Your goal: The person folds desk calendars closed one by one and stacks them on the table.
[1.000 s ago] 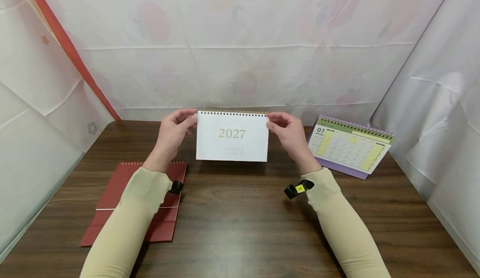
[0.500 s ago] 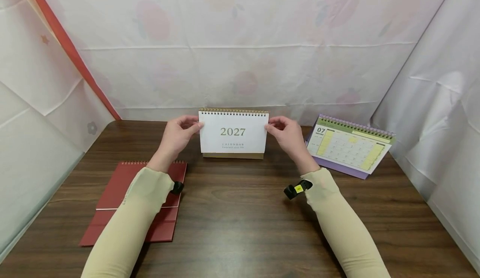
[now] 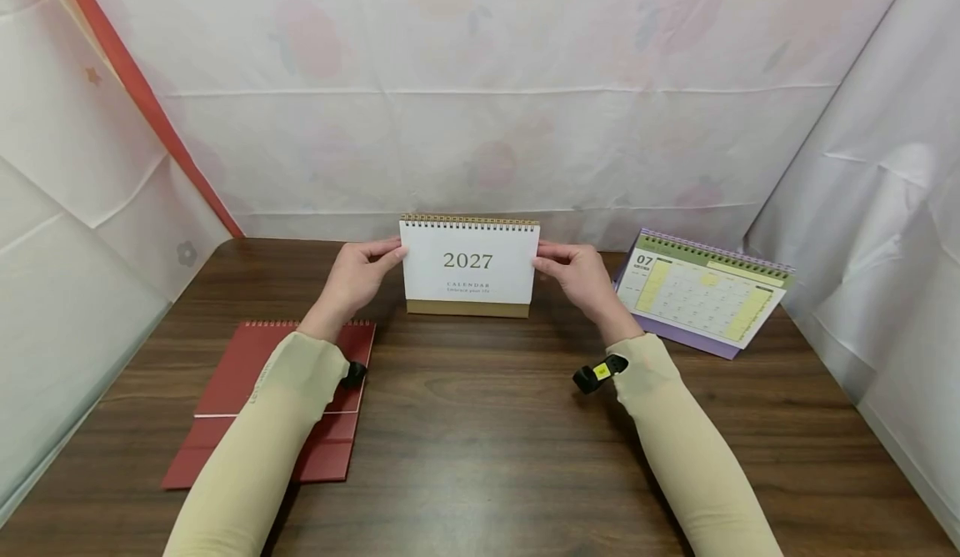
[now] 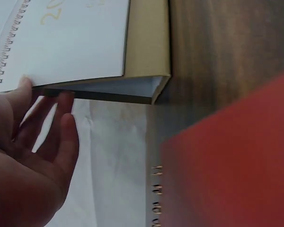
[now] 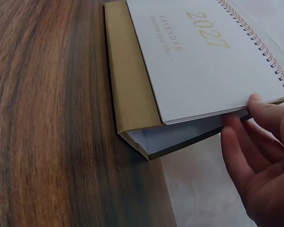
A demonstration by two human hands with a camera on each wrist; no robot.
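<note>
A white desk calendar (image 3: 468, 261) marked 2027 stands upright at the back middle of the table, its gold spiral on top and a tan base showing below the pages. My left hand (image 3: 358, 278) holds its left side edge, thumb on the front and fingers behind. On the opposite edge my right hand (image 3: 577, 278) holds it the same way. In the left wrist view the left thumb (image 4: 24, 87) lies on the cover near the spiral. The right wrist view shows the right thumb (image 5: 260, 106) on the cover edge, with fingertips reaching under into the hollow of the stand.
A dark red spiral calendar (image 3: 247, 373) lies flat at the left, partly under my left forearm. At the right a calendar (image 3: 697, 290) with a purple stand and a green-yellow page stands at an angle. A white curtain (image 3: 480, 123) hangs behind the brown wooden table (image 3: 480, 424).
The white calendar has come down and back from a tilted, raised position to upright on the table, its tan base now showing. Both hands have stayed at its sides, sliding slightly lower.
</note>
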